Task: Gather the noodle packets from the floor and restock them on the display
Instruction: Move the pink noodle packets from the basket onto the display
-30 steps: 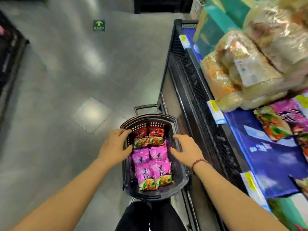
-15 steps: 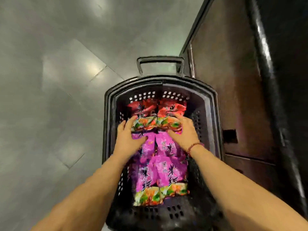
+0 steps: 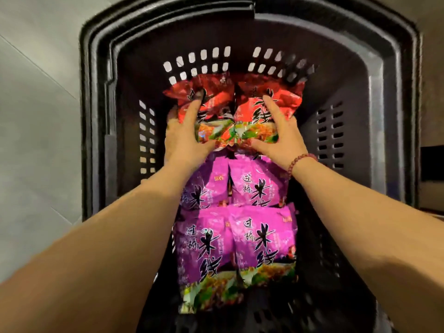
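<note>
2 red noodle packets (image 3: 216,102) sit side by side at upper centre of the frame, inside the black basket (image 3: 384,116). The left hand (image 3: 185,138) and right hand (image 3: 276,140) each pinch 1, fingers on top, thumb at the near edge. Purple packets (image 3: 240,241) lie below them.

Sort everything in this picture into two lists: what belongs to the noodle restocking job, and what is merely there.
Job: left red packet, held by left hand; right red packet, held by right hand; purple packets; black basket.
Merely there: grey floor; bead bracelet.
</note>
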A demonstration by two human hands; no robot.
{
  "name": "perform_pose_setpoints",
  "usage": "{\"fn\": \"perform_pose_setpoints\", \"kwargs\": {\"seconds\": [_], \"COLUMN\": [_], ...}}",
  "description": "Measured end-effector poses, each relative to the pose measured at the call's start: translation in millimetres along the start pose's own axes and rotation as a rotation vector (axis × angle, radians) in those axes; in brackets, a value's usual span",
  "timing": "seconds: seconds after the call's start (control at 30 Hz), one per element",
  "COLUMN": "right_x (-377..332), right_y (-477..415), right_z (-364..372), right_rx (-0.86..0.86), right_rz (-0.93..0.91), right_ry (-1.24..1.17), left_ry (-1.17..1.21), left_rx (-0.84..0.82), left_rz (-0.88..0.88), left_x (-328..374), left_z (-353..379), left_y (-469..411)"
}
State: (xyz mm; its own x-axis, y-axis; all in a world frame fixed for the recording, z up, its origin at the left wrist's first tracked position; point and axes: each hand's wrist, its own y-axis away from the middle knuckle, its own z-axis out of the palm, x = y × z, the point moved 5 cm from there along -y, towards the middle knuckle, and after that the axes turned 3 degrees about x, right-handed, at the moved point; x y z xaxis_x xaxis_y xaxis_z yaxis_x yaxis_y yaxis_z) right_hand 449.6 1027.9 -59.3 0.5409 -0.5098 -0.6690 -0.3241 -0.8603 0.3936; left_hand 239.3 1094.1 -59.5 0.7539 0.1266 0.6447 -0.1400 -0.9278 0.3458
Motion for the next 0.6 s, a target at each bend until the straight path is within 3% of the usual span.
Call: {"fn": "perform_pose_setpoints", "kwargs": {"seconds": [0.33, 0.6], "right_x": [-29.8, -108.1], "right_y": [54.7, 204.5], "right_z": [-22.9, -100.6], "right_rx": [0.241, 0.303], "right_rz": [0.051, 0.167], "right_ry": [-0.158, -0.393], "left_ry": [0.056, 0.220], "left_rx": [-0.003, -0.127], "left_rz": [0.032, 0.056], "left_x": [37.4, 98.9], "left_z": [-31.0, -140.7], "left_y": [40.9, 156.6]}}
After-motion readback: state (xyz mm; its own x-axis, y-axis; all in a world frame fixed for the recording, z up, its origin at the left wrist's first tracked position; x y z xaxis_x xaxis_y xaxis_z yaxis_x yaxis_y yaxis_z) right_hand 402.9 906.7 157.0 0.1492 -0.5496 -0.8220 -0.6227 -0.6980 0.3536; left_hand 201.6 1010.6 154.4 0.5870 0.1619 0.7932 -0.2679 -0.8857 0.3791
